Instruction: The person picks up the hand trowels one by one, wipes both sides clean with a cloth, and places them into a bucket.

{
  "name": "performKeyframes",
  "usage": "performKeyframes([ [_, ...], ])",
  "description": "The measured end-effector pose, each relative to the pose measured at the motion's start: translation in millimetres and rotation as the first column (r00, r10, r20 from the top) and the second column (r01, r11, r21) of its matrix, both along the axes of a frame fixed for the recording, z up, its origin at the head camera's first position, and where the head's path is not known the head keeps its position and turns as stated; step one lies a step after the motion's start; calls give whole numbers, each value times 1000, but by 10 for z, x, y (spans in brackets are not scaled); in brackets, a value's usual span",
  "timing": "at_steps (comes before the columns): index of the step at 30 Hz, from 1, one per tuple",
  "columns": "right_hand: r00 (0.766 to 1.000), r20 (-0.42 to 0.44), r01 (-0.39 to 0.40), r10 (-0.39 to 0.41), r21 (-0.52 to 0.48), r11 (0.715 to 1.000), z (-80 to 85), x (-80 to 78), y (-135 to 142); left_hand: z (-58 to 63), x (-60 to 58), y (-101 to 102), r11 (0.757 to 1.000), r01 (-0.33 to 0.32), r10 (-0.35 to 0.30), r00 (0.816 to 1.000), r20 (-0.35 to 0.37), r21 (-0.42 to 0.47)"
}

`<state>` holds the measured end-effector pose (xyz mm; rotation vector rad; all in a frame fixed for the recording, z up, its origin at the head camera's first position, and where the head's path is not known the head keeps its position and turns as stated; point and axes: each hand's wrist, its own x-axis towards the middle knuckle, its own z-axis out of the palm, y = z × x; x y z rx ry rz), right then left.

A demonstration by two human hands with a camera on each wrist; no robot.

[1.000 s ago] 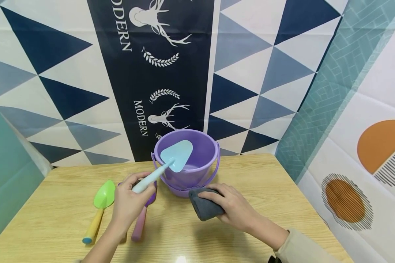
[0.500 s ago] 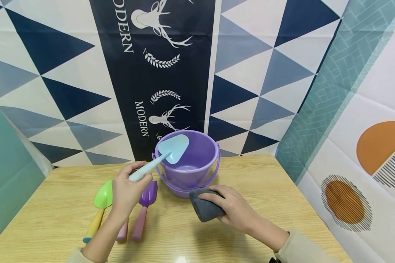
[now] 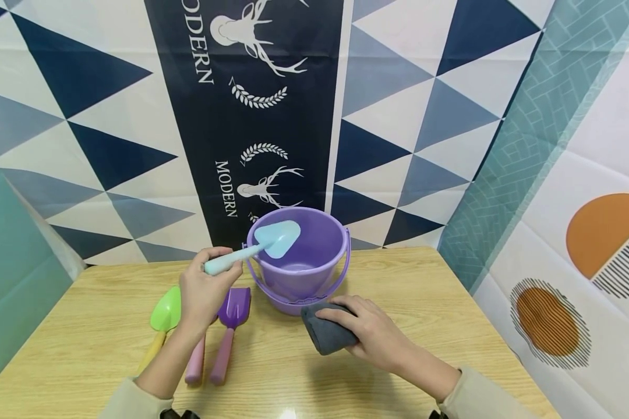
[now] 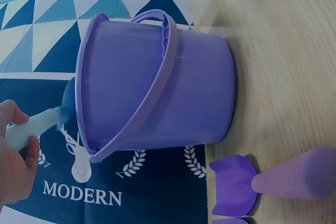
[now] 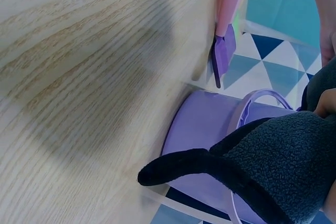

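My left hand (image 3: 208, 286) grips the handle of a light blue toy shovel (image 3: 279, 237), whose blade hangs over the mouth of a purple bucket (image 3: 299, 285). In the left wrist view that blade partly disappears behind the bucket's rim. A folded dark grey cloth (image 3: 327, 327) is held in my right hand (image 3: 373, 330), just in front of the bucket's base. The right wrist view shows the cloth (image 5: 283, 156) close up, its fuzzy surface covering part of the bucket (image 5: 202, 124). The bucket stands upright with its handle lowered to the front.
Left of the bucket, a purple shovel with a pink handle (image 3: 234, 308) lies on the wooden table (image 3: 398, 279). Beside it is another pink handle (image 3: 195, 364), its blade mostly behind my left hand. A green shovel (image 3: 166, 309) lies further left. Patterned cloth (image 3: 272, 128) hangs behind.
My left hand has risen slightly and moved a little away from the table, and the light blue shovel has turned flatter. My right hand and the cloth stay almost in place.
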<state>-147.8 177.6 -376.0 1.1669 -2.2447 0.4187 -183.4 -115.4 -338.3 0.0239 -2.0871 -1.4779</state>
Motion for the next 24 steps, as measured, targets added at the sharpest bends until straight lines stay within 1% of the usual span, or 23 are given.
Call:
performKeyframes([
  [5,1000,-9,2,-2,1,1000,5,1,-2,48,-53,6,997,63,-61,997,-41,42],
  [7,1000,-14,3,-3,3,1000,4,2,-3,70,-67,12,996,77,-75,996,-54,53],
  [14,1000,-4,14,-14,8,1000,-14,0,7,135,-152,42,990,127,-122,989,-89,54],
  [20,1000,7,20,-20,13,1000,-40,-4,17,164,-223,67,987,155,-151,985,-86,38],
  [24,1000,9,19,-19,13,1000,-48,-10,17,165,-266,86,982,180,-176,981,-80,53],
])
